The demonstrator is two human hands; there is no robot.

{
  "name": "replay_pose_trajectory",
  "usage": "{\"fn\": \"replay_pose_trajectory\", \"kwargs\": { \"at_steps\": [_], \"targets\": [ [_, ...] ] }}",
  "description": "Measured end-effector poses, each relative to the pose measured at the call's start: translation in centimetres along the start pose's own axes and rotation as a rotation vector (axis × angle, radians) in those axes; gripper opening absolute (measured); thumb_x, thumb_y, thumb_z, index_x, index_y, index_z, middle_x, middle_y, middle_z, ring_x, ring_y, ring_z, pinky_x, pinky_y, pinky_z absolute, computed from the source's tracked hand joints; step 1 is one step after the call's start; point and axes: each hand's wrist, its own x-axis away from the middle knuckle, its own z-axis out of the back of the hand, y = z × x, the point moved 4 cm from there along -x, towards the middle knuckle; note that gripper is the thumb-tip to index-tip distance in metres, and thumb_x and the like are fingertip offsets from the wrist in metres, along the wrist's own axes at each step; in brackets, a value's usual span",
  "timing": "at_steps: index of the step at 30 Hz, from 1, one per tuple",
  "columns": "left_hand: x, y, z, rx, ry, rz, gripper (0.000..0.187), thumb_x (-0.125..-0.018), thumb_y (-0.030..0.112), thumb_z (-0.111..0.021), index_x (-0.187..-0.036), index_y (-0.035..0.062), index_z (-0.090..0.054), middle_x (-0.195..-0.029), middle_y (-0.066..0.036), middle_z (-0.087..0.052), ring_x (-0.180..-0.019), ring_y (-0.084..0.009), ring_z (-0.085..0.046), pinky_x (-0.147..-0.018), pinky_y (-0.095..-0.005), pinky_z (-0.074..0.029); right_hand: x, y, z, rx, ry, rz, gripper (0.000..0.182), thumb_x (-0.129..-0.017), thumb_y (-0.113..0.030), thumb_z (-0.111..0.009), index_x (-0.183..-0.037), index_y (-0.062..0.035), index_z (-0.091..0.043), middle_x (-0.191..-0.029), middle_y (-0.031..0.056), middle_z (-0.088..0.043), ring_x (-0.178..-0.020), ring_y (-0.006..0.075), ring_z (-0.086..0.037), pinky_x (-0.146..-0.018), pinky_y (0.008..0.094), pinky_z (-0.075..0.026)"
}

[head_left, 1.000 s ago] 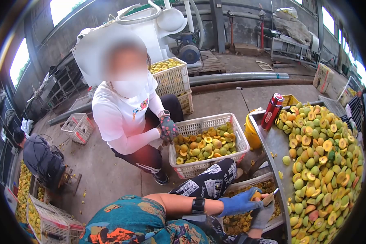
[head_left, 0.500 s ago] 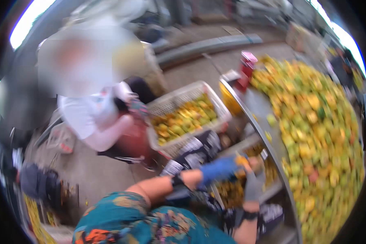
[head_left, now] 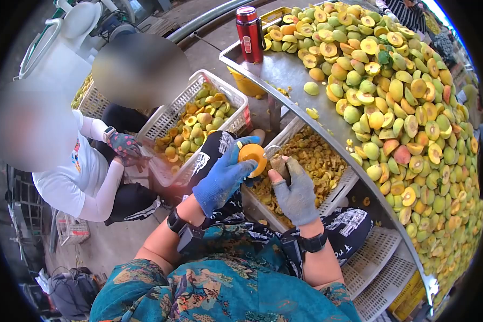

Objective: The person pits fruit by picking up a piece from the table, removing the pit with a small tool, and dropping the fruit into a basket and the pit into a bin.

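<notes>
My left hand, in a blue knit glove, is closed around a halved yellow peach, its hollowed cut face turned to the right. My right hand, in a grey glove with bare thumb and fingertips, grips the stubby handle of a pitting knife. Its curved metal loop is right at the fruit's edge. Both hands are above a white crate that holds brown-yellow pits and scraps.
Halved fruit lies heaped on a metal table at the right, beside a red thermos. A white basket of fruit halves stands ahead to the left, near a seated person in floral gloves. Stacked white crates sit under the table.
The view has swung toward the table and steadied, so the hands and crates appear further left. Both hands stay close together, with the fruit half and knife now clear.
</notes>
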Motion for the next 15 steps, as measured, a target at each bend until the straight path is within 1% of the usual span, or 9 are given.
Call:
{"fn": "replay_pose_trajectory", "kwargs": {
  "at_steps": [2, 6, 8, 9, 11, 12, 14, 15],
  "targets": [
    [0.0, 0.1, 0.2, -0.021, 0.004, 0.012, 0.050, -0.088, 0.005, -0.055, -0.136, 0.0061, -0.043, -0.123, -0.008, -0.053, -0.112, -0.0156, -0.054, -0.094, -0.0275, -0.045, -0.1, -0.3, -0.1, 0.070, -0.006, 0.047, 0.035, -0.086, -0.023, -0.069, -0.112, -0.0032, -0.057, -0.096, 0.0189, -0.065, -0.086, 0.0377, -0.065, -0.071, 0.0404, -0.052],
    [-0.1, 0.2, -0.2, 0.009, -0.007, 0.033, 0.049, -0.089, 0.006, -0.054, -0.136, 0.0062, -0.042, -0.122, -0.008, -0.054, -0.112, -0.0152, -0.054, -0.094, -0.0271, -0.045, -0.1, 0.0, -0.5, 0.097, -0.027, 0.020, 0.037, -0.085, -0.025, -0.070, -0.113, -0.0039, -0.057, -0.098, 0.0176, -0.065, -0.086, 0.0378, -0.064, -0.070, 0.0405, -0.052],
    [0.2, 0.3, -0.3, -0.056, -0.001, 0.100, 0.048, -0.090, 0.006, -0.053, -0.137, 0.0057, -0.042, -0.121, -0.007, -0.054, -0.110, -0.0144, -0.054, -0.093, -0.0269, -0.045, 0.0, 0.0, -0.6, 0.125, -0.027, 0.018, 0.036, -0.085, -0.026, -0.069, -0.113, -0.0054, -0.058, -0.097, 0.0166, -0.064, -0.085, 0.0375, -0.064, -0.069, 0.0402, -0.052],
    [0.1, 0.1, -0.3, -0.054, 0.000, 0.098, 0.048, -0.090, 0.006, -0.053, -0.137, 0.0057, -0.042, -0.121, -0.007, -0.054, -0.110, -0.0144, -0.054, -0.093, -0.0269, -0.045, 0.0, -0.1, -0.7, 0.127, -0.028, 0.019, 0.036, -0.085, -0.026, -0.069, -0.113, -0.0054, -0.058, -0.097, 0.0166, -0.064, -0.085, 0.0375, -0.064, -0.069, 0.0402, -0.052],
    [-0.1, -0.3, 0.1, -0.302, 0.025, -0.051, 0.045, -0.091, 0.006, -0.052, -0.135, 0.0055, -0.043, -0.118, -0.007, -0.055, -0.106, -0.0132, -0.054, -0.092, -0.0269, -0.045, 0.2, 0.0, -0.8, 0.198, -0.007, 0.003, 0.036, -0.085, -0.027, -0.069, -0.113, -0.0081, -0.058, -0.096, 0.0160, -0.063, -0.083, 0.0376, -0.064, -0.066, 0.0417, -0.051],
    [-0.2, -0.6, 0.2, -0.299, 0.026, -0.053, 0.045, -0.091, 0.006, -0.052, -0.135, 0.0055, -0.043, -0.118, -0.007, -0.055, -0.106, -0.0132, -0.054, -0.092, -0.0269, -0.045, 0.2, 0.0, -0.9, 0.200, -0.008, 0.005, 0.036, -0.085, -0.027, -0.069, -0.113, -0.0081, -0.058, -0.096, 0.0160, -0.063, -0.083, 0.0376, -0.064, -0.066, 0.0417, -0.051],
    [-0.3, -0.1, 0.2, -0.495, 0.036, -0.165, 0.042, -0.091, 0.005, -0.050, -0.132, 0.0044, -0.046, -0.117, -0.006, -0.056, -0.105, -0.0127, -0.054, -0.091, -0.0267, -0.045, 0.2, 0.6, -1.3, 0.325, 0.022, -0.059, 0.035, -0.086, -0.029, -0.067, -0.114, -0.0097, -0.057, -0.096, 0.0162, -0.063, -0.080, 0.0380, -0.064, -0.065, 0.0444, -0.051],
    [0.1, 0.6, 0.1, -0.495, 0.038, -0.167, 0.042, -0.091, 0.005, -0.050, -0.132, 0.0044, -0.046, -0.117, -0.006, -0.056, -0.105, -0.0127, -0.054, -0.091, -0.0267, -0.045, 0.1, 1.4, -1.3, 0.325, 0.021, -0.057, 0.035, -0.086, -0.029, -0.067, -0.114, -0.0097, -0.057, -0.096, 0.0162, -0.063, -0.080, 0.0380, -0.064, -0.065, 0.0444, -0.051]
  ]
}}
